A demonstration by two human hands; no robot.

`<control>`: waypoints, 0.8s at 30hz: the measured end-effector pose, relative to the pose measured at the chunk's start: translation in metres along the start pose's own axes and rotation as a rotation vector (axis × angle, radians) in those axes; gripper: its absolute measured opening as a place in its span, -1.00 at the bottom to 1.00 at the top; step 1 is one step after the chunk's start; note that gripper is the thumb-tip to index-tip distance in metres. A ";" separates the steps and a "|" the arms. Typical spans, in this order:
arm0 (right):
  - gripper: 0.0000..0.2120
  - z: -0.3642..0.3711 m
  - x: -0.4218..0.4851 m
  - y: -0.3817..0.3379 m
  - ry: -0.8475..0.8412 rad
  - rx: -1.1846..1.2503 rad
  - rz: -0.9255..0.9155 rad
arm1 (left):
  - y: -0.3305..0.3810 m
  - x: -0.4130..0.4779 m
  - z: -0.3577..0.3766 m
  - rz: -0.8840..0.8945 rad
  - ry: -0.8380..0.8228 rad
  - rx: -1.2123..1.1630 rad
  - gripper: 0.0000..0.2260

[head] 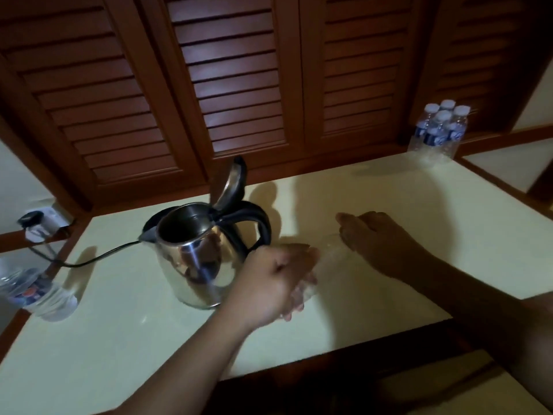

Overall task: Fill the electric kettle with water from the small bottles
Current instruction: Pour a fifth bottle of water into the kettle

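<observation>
A steel electric kettle (191, 259) with a black handle stands on the pale counter (119, 339), its lid (230, 181) tipped up and its mouth open. Just right of it, a clear small bottle (327, 254) lies tilted between my hands, blurred and hard to make out. My left hand (278, 283) grips its near end with curled fingers. My right hand (377, 241) holds its far end between thumb and fingers. Whether a cap is on the bottle I cannot tell.
Several capped small bottles (440, 130) stand grouped at the counter's back right corner. Another bottle (39, 292) stands at the left edge. The kettle's black cord (98, 256) runs left to a wall socket (36, 223). Louvred wooden doors (239, 85) rise behind the counter.
</observation>
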State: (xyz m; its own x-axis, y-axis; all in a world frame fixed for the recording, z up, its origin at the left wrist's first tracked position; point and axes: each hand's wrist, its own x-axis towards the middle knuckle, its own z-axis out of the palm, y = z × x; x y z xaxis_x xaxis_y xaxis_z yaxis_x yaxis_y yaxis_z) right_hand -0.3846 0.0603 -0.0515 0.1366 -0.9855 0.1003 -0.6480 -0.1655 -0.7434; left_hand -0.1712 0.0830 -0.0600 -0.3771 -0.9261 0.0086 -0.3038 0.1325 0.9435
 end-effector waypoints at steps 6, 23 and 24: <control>-0.33 -0.082 0.016 0.044 0.278 -0.047 0.100 | 0.010 0.072 0.076 0.369 0.187 0.366 -0.51; -0.58 -0.203 0.043 0.302 0.434 -0.187 0.057 | 0.044 0.329 0.292 0.056 0.231 0.211 -0.57; -0.52 -0.202 0.044 0.315 0.358 -0.283 0.062 | 0.045 0.342 0.304 0.052 0.240 0.218 -0.54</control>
State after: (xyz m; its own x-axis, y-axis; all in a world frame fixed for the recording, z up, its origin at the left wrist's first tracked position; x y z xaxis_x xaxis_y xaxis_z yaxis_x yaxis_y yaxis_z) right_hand -0.7337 -0.0430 -0.1473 -0.1438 -0.9363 0.3204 -0.8327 -0.0605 -0.5504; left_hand -0.5794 -0.1207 -0.1154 -0.1882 -0.9694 0.1575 -0.4798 0.2306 0.8465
